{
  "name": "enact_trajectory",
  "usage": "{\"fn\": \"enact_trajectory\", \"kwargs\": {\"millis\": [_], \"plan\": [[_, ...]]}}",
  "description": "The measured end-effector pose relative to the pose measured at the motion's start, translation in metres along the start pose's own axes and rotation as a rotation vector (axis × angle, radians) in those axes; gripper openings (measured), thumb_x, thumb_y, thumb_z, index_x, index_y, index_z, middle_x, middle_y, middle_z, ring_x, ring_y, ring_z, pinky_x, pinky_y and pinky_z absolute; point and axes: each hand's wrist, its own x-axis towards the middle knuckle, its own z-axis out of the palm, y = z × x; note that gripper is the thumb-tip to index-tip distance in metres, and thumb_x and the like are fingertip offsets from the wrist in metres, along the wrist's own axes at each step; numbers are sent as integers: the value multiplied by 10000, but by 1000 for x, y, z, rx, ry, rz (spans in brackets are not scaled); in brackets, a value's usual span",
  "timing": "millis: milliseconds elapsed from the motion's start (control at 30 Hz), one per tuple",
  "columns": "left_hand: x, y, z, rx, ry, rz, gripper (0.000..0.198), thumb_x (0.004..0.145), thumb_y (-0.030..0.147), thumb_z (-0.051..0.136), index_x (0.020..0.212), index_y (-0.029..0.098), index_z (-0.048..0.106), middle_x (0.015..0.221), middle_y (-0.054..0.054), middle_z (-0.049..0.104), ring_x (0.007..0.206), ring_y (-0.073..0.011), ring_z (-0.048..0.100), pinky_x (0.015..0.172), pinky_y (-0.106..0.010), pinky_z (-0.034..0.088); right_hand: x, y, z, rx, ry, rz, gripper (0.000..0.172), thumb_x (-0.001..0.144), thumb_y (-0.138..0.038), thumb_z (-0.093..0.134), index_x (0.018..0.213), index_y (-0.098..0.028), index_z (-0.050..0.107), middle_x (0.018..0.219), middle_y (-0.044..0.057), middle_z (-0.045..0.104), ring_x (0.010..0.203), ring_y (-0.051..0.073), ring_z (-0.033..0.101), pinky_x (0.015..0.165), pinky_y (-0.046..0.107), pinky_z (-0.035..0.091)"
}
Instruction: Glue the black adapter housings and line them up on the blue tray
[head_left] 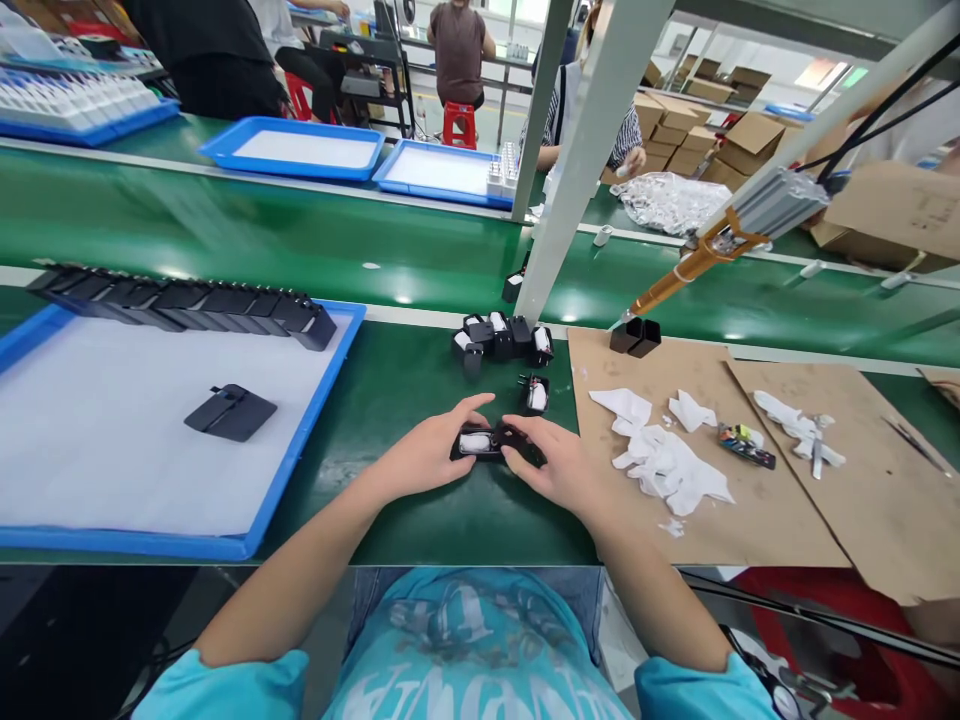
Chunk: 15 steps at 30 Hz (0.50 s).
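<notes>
Both my hands meet on the green bench in front of me. My left hand grips the left end of a small black part with a white insert. My right hand pinches the dark right end of the same part. Just beyond my fingers lies one more black-and-white part, and a cluster of several similar parts sits farther back by the metal post.
A blue tray with a white liner is at my left, holding a flat black piece and a row of black parts. Cardboard sheets at right carry white paper scraps. A hanging screwdriver points down. Other people work across the conveyor.
</notes>
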Motion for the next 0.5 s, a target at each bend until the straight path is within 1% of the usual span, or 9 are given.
{"fn": "enact_trajectory", "kwargs": {"millis": [67, 167, 267, 333, 400, 500], "plan": [[1, -1, -3, -12, -23, -11, 760, 757, 114, 539, 1455, 276, 285, 1216, -35, 640, 1067, -202, 622, 969, -335, 456, 0, 0, -2, 0, -12, -18, 337, 902, -275, 583, 1238, -250, 582, 1019, 59, 742, 895, 185, 713, 779, 327, 604], [1, -2, -9, -59, -70, 4, 790, 718, 70, 528, 1446, 284, 310, 1195, -25, 652, 1064, -196, 622, 949, -314, 452, 2, 1, -2, 13, -48, -74, 348, 925, -255, 554, 1273, -252, 567, 1036, 64, 729, 985, 197, 677, 827, 355, 594], [2, -5, -13, -89, -135, -6, 814, 701, 59, 522, 1450, 295, 307, 1176, -21, 657, 1015, -192, 629, 887, -307, 469, 2, 3, 3, 19, -55, -102, 298, 932, -216, 541, 1223, -253, 597, 1054, 59, 730, 1040, 212, 636, 870, 385, 580], [3, -8, -13, -99, -161, -13, 819, 690, 53, 524, 1446, 286, 314, 1169, -25, 644, 1006, -188, 624, 881, -307, 476, 1, 4, 8, 34, -55, -89, 242, 935, -194, 528, 1149, -250, 625, 1059, 57, 728, 1010, 209, 636, 868, 388, 578], [4, -10, -11, -98, -150, -16, 806, 690, 65, 546, 1439, 270, 332, 1178, -39, 613, 1050, -193, 608, 919, -317, 476, 0, 6, 12, 84, -76, -48, 224, 941, -180, 504, 1111, -247, 634, 1087, 61, 712, 995, 191, 653, 872, 365, 580], [6, -13, -7, -101, -119, -7, 737, 721, 146, 619, 1410, 262, 383, 1286, -72, 535, 1142, -210, 575, 980, -335, 472, 0, 5, 15, 163, -111, 26, 235, 941, -188, 494, 1113, -252, 640, 1132, 65, 678, 1012, 172, 673, 882, 324, 582]]}}
